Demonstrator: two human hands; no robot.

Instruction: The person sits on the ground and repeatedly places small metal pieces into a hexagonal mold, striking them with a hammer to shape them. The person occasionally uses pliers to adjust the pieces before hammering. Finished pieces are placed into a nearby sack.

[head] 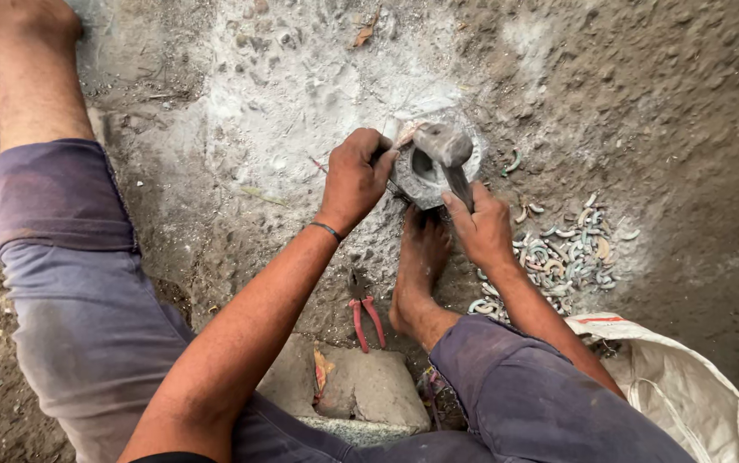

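A round grey metal piece with a hole in its middle [421, 176] lies on dusty ground, pinned at its near edge by my bare foot [419, 266]. My left hand [354, 176] is closed on a small tool or part at the piece's left rim; what it grips is mostly hidden. My right hand [481, 227] grips the handle of a hammer, whose grey head [444, 144] is over the top of the metal piece.
A heap of small curved metal bits [571, 249] lies right of my foot. Red-handled pliers [367, 319] lie on the ground near my heel. A white sack [682, 386] sits at lower right, a flat stone [369, 386] under me.
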